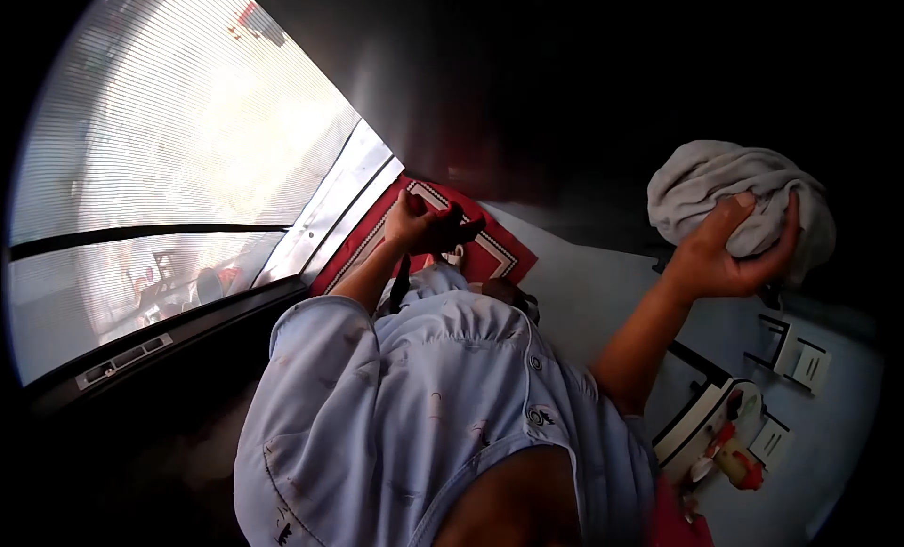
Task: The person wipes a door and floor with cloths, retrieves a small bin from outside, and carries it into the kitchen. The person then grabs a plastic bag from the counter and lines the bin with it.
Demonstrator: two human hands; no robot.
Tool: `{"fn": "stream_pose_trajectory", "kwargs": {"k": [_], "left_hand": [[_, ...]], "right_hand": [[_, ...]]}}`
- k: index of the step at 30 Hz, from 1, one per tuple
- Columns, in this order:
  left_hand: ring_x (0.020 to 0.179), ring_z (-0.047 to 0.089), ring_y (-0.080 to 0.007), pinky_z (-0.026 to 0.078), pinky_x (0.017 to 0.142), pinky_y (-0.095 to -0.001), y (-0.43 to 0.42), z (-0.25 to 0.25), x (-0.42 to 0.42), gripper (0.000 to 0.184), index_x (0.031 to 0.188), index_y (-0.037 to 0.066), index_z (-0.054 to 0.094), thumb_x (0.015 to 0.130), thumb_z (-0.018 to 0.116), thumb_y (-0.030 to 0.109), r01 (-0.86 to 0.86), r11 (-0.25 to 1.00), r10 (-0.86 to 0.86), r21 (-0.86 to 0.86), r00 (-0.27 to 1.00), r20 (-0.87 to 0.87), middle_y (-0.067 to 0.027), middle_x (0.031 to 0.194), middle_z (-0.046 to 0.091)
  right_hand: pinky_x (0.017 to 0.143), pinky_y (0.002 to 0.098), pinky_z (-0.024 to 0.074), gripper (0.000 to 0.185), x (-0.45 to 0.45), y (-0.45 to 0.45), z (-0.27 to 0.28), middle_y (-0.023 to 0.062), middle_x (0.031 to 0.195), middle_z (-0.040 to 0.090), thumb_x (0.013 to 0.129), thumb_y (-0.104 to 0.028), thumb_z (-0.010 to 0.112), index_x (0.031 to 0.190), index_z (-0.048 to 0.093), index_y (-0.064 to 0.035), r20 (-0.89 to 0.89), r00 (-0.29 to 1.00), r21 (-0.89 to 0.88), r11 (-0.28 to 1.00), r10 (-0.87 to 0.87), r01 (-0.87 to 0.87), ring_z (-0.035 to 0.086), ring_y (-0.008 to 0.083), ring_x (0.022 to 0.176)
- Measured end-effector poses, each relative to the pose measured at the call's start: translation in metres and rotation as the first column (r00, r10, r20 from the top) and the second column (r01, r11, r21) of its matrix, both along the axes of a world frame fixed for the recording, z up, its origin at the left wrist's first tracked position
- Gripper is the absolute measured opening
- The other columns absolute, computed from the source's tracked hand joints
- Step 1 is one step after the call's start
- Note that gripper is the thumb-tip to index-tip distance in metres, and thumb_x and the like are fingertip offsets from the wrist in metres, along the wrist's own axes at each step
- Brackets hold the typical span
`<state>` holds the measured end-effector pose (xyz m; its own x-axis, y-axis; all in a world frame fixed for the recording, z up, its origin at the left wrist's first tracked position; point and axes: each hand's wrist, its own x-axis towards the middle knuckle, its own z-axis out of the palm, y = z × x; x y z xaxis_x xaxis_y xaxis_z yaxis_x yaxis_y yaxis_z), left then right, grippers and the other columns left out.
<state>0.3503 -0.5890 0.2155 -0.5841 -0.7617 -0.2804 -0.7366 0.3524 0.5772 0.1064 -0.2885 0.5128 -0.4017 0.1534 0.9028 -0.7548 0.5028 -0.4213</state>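
My right hand [730,255] grips a bunched grey-white cloth [720,185], held out at the right against a dark surface. The thumb and fingers press into its folds. My left hand [424,225] is in front of my body, above a red mat with a patterned cream border [504,250]. Its fingers lie partly in shadow and look loosely bent and apart, with nothing visible in them.
A bright window with a ribbed screen [188,123] and a dark frame [169,335] fills the left. A large dark panel [527,104] stands ahead. At the lower right are white wall sockets [810,366] and a small shelf [697,429] with red and yellow items.
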Motion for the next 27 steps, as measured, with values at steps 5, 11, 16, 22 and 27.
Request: {"fn": "stream_pose_trajectory", "kwargs": {"k": [5, 11, 16, 22, 27], "left_hand": [[0.092, 0.067, -0.0401, 0.052, 0.081, -0.0461, -0.036, -0.041, 0.042, 0.06, 0.11, 0.004, 0.053, 0.067, 0.077, 0.038, -0.244, 0.97, 0.244, -0.005, 0.97, 0.009, -0.0239, 0.097, 0.068], [0.089, 0.065, -0.0361, 0.05, 0.083, -0.042, -0.037, -0.04, 0.083, 0.052, 0.101, 0.002, 0.055, 0.068, 0.077, 0.036, -0.423, 0.905, 0.424, -0.036, 0.905, 0.031, -0.02, 0.093, 0.066], [0.087, 0.064, -0.0297, 0.05, 0.082, -0.0393, -0.027, -0.061, 0.108, 0.052, 0.102, 0.0, 0.057, 0.068, 0.078, 0.035, -0.532, 0.847, 0.531, -0.013, 0.846, -0.044, -0.0166, 0.092, 0.066], [0.08, 0.061, -0.0258, 0.05, 0.077, -0.0373, -0.026, -0.063, 0.105, 0.051, 0.1, -0.001, 0.056, 0.071, 0.078, 0.034, -0.531, 0.845, 0.535, 0.062, 0.839, -0.102, -0.0142, 0.087, 0.063], [0.076, 0.058, -0.02, 0.049, 0.071, -0.0333, -0.014, -0.073, 0.093, 0.042, 0.098, -0.001, 0.056, 0.075, 0.078, 0.026, -0.49, 0.835, 0.54, 0.251, 0.816, -0.205, -0.0093, 0.087, 0.062]], "right_hand": [[0.089, 0.0342, 0.0486, 0.036, -0.02, -0.002, -0.017, 0.0086, 0.109, 0.059, 0.084, -0.022, 0.072, 0.115, 0.063, -0.0052, -0.156, 0.939, 0.335, 0.877, -0.308, 0.344, 0.056, 0.0238, 0.106], [0.08, 0.0384, 0.0484, 0.038, -0.031, -0.006, -0.173, 0.0097, 0.106, 0.065, 0.079, -0.022, 0.076, 0.105, 0.055, -0.004, 0.062, 0.937, 0.346, 0.888, -0.343, 0.303, 0.054, 0.0292, 0.094], [0.08, 0.0423, 0.0511, 0.043, -0.003, -0.013, -0.308, 0.0175, 0.105, 0.058, 0.075, -0.024, 0.075, 0.11, 0.057, -0.0056, 0.673, 0.691, 0.343, 0.939, -0.264, 0.024, 0.059, 0.036, 0.096], [0.095, 0.0372, 0.0453, 0.047, 0.021, 0.002, -0.384, 0.013, 0.121, 0.058, 0.081, -0.019, 0.07, 0.123, 0.055, -0.0028, 0.928, 0.033, -0.372, 0.927, 0.371, 0.046, 0.057, 0.0263, 0.11], [0.096, 0.0376, 0.0456, 0.066, 0.008, 0.068, -0.385, 0.0141, 0.125, 0.054, 0.082, -0.017, 0.071, 0.138, 0.037, -0.0118, 0.884, 0.007, -0.458, 0.862, 0.468, 0.217, 0.055, 0.0252, 0.113]]}}
